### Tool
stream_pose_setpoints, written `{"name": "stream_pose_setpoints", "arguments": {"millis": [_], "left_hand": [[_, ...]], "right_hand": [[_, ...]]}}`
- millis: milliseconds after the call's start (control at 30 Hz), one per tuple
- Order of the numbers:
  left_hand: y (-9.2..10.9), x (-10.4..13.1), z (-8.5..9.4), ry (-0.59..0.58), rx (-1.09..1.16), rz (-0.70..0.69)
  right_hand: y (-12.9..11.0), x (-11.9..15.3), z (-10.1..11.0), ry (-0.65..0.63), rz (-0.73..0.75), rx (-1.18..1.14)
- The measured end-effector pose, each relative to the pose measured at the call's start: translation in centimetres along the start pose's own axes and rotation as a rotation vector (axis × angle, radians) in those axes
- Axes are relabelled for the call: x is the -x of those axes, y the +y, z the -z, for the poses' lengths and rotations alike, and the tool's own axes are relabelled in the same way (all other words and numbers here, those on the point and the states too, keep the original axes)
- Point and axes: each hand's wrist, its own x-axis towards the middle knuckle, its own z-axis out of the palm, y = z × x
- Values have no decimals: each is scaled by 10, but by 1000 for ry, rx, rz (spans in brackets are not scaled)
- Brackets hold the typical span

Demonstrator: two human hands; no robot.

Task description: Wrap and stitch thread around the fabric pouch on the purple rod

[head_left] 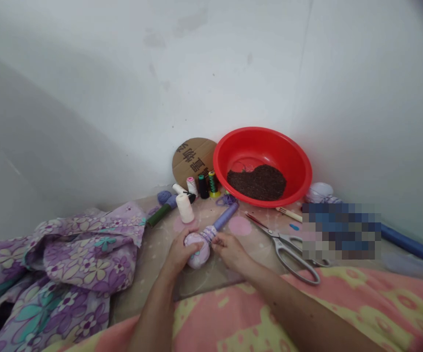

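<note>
A round, stuffed cloth head (198, 254) in pale purple print is joined to a purple handle (226, 216) that points up and to the right. White and purple yarn (209, 233) is wound round the neck between them. My left hand (181, 252) grips the round head from its left side, thumb across the top. At the yarn-wound neck, my right hand (231, 250) has its fingers pinched together; what they hold is too small to make out.
Large scissors (283, 244) lie open on the right, near a blurred blue patch. Behind stand thread spools (185, 208), a cardboard disc (193, 156) and a red basin (299, 171) with dark grains. Floral cloth (83, 249) is heaped left; a pink-yellow blanket (229, 318) lies in front.
</note>
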Motion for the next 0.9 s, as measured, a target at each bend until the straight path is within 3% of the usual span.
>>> {"name": "stream_pose_setpoints", "arguments": {"millis": [533,900], "left_hand": [[-5,2,-4,-35,-2,-36],[-3,4,-6,-71,20,-58]], "right_hand": [[0,-1,-3,91,-79,-21],[-7,1,-5,31,-177,-351]]}}
